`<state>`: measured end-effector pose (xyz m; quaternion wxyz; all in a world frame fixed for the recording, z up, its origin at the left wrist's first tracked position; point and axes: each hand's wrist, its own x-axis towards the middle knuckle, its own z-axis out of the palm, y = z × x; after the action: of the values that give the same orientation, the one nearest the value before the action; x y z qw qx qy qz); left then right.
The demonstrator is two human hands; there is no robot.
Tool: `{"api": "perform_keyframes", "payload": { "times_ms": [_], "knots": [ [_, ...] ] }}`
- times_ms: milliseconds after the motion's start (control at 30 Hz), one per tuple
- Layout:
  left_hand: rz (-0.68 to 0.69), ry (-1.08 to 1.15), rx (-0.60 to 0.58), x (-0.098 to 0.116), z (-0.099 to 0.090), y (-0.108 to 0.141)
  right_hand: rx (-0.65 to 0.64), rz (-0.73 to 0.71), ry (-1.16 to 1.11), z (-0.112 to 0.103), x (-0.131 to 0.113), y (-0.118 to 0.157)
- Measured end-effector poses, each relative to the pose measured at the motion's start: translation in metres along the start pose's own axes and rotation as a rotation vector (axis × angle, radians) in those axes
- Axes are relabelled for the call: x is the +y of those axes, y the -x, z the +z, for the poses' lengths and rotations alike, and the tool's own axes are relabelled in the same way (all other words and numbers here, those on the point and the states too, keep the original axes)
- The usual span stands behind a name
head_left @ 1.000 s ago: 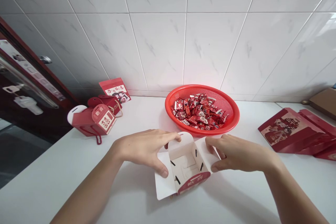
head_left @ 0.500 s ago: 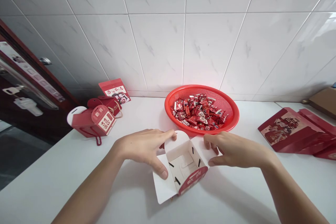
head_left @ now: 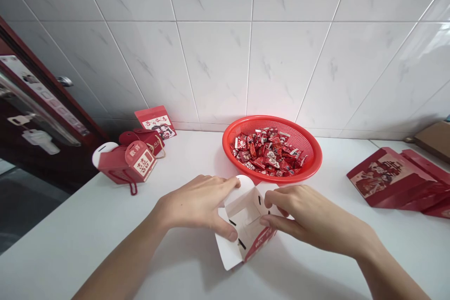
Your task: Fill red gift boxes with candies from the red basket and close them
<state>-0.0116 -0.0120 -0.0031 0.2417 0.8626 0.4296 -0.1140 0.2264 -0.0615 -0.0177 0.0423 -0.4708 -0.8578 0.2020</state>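
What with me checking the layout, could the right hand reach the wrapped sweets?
Probably yes: nothing covers the wrapped sweets in the red basket, close beyond the right hand, though its fingers are at the open box.

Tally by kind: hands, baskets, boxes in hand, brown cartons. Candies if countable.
Left hand plus right hand: 2
Red basket: 1
Open box in hand: 1
Brown carton: 1
Total: 5
Candies overlap, can't count; excluded.

Right-edge cropping of brown carton [head_left: 434, 138] and red bags [head_left: 393, 176], left-edge cropping of door [head_left: 63, 159], bottom-edge cropping of left forearm [head_left: 123, 253] and right forearm [head_left: 390, 267], white-lined box [head_left: 246, 218] partly hidden behind right hand [head_left: 309, 215], fine candy-wrapper [head_left: 270, 157] print illegible.
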Motion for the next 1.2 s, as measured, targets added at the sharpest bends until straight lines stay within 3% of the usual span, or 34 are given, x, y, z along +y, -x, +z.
{"api": "perform_keyframes", "payload": {
  "times_ms": [133, 267, 500, 700, 900, 1033, 1200],
  "knots": [
    [0.006, 0.019, -0.001, -0.002, 0.001, 0.000, -0.073, 0.020, -0.126, -0.005, 0.011, 0.004],
    [0.012, 0.049, -0.002, -0.004, 0.003, -0.001, -0.173, 0.074, -0.112, -0.006, 0.018, 0.005],
    [0.028, 0.054, 0.066, -0.006, 0.002, 0.001, -0.162, 0.105, -0.100, -0.004, 0.015, 0.003],
    [0.105, 0.041, 0.141, -0.008, 0.002, 0.002, -0.033, 0.017, -0.084, -0.008, 0.015, 0.009],
    [0.200, 0.175, 0.305, -0.007, 0.000, -0.002, 0.090, -0.018, -0.101, -0.012, 0.018, 0.009],
    [0.210, 0.308, 0.460, -0.012, -0.002, -0.010, 0.220, -0.018, -0.113, -0.018, 0.035, 0.005],
    [0.184, 0.396, 0.611, -0.031, -0.003, -0.028, 0.376, 0.107, -0.083, -0.027, 0.067, 0.001]
  ]
}}
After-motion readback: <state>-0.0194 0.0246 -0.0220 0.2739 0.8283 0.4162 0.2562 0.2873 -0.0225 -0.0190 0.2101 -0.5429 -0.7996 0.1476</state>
